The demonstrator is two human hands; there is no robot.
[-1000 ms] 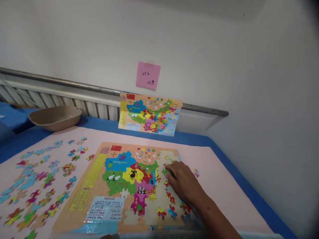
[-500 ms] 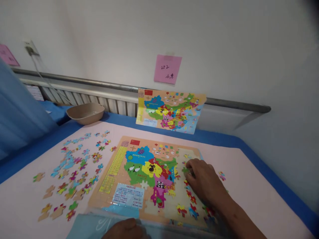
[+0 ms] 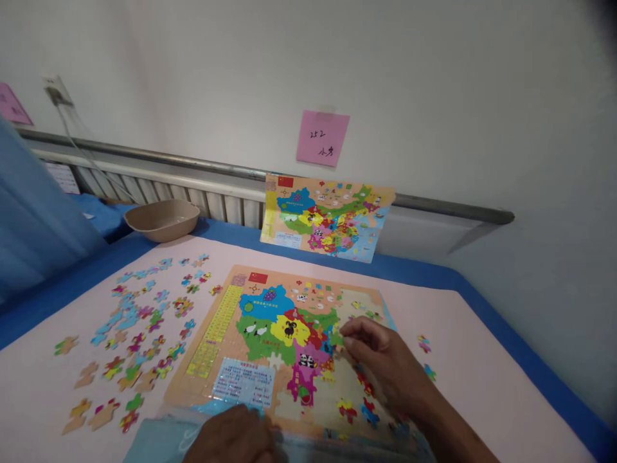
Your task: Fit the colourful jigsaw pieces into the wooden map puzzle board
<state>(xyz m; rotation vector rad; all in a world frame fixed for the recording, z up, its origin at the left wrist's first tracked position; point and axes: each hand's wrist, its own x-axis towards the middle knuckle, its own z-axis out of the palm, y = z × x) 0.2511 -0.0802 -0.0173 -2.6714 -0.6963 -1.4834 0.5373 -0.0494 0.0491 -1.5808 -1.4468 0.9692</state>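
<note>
A wooden map puzzle board (image 3: 226,325) lies on the pink table cover, partly filled with coloured pieces. My right hand (image 3: 385,366) rests over the board's right half, its fingers pinched on a small green puzzle piece (image 3: 336,337) at the edge of the filled area. My left hand (image 3: 231,440) lies at the board's near edge on a bluish plastic sheet, fingers curled down; whether it grips the sheet is unclear. Several loose puzzle pieces (image 3: 139,328) are scattered left of the board.
A finished reference map picture (image 3: 328,218) leans against the wall under a pink sticky note (image 3: 322,137). A beige bowl (image 3: 161,220) stands at the back left. Two stray pieces (image 3: 424,344) lie right of the board. A blue cloth (image 3: 29,238) rises at far left.
The view swung left, then steadied. My right hand moved leftward across the board with the green piece toward the filled area. My left hand came into view at the near edge.
</note>
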